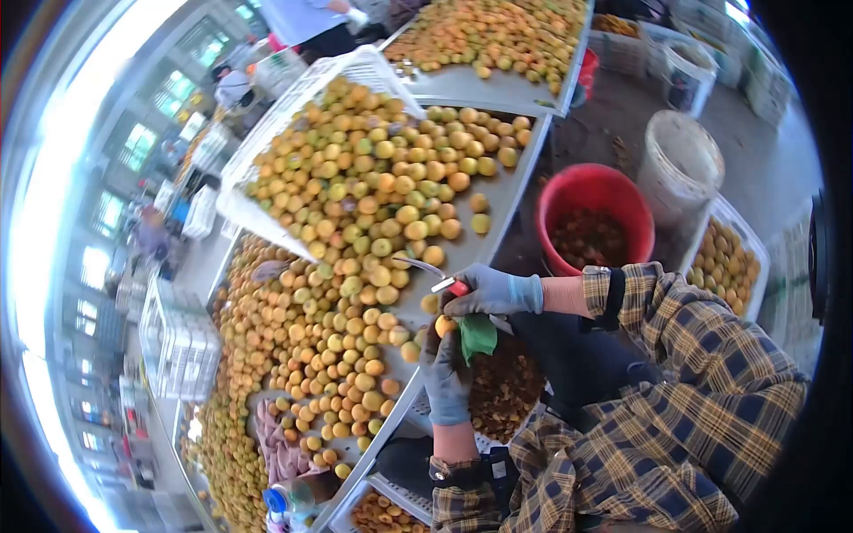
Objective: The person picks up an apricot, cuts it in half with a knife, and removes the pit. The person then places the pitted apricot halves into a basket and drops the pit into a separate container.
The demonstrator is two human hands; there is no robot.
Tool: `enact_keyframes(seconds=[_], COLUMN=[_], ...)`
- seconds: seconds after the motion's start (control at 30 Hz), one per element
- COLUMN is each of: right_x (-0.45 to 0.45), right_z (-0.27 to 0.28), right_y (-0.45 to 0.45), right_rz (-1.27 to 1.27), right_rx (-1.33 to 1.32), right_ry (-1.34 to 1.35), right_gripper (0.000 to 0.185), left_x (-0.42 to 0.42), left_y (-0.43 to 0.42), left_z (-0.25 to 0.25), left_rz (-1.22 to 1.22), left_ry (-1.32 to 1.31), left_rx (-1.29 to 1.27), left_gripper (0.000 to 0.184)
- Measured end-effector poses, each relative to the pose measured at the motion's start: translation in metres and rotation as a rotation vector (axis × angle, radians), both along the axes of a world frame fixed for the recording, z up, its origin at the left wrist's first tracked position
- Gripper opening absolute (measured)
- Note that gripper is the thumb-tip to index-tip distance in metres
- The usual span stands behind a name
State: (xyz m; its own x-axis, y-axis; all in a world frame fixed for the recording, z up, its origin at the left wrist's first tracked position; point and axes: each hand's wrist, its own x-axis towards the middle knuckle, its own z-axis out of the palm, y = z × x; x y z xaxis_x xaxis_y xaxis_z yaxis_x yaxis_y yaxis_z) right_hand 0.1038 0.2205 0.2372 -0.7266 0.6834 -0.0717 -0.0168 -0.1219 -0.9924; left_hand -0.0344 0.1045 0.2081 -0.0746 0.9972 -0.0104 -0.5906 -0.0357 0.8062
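Observation:
My left hand (447,384), in a grey-blue glove, has its fingers closed around a small orange apricot-like fruit (444,326). Just above it, my gloved right hand (499,291) grips a red-handled knife (458,287) whose thin curved blade points toward the table. The two hands are close together at the table edge. Against the fruit and right hand hangs a green flap (478,339); its material is unclear. Many similar yellow-orange fruits (338,311) cover the metal table (498,209) in front of the hands.
A white crate (253,164) lies tipped with fruit spilling out. Beside me stand a red bucket (613,182) and a white bucket (680,160). Brown scraps (505,391) lie below my hands. A blue-capped bottle (289,497) and a pinkish cloth (280,440) rest on the table. A person (306,22) stands beyond.

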Motion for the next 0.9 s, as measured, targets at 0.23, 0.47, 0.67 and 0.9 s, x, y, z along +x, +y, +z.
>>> enact_keyframes(seconds=[0.23,0.47,0.67,0.9], right_x=[0.089,0.183,0.238,0.253], right_z=[-0.012,-0.017,-0.031,-0.044], right_y=[-0.015,-0.005,-0.004,-0.007], right_rz=[-0.155,-0.426,-0.502,-0.736], right_rx=[0.175,0.247,0.412,0.604], right_ry=[-0.023,-0.241,-0.419,-0.614], right_gripper=[0.042,0.031,0.020,0.017], left_x=[0.057,0.136,0.177,0.221], left_y=[0.022,0.085,0.111,0.115], left_z=[-0.004,0.013,-0.003,-0.024], left_rz=[-0.051,-0.288,-0.560,-0.261], left_ry=[0.062,0.604,0.601,1.027], left_rx=[-0.051,0.127,0.158,0.336], left_gripper=[0.039,0.047,0.045,0.038])
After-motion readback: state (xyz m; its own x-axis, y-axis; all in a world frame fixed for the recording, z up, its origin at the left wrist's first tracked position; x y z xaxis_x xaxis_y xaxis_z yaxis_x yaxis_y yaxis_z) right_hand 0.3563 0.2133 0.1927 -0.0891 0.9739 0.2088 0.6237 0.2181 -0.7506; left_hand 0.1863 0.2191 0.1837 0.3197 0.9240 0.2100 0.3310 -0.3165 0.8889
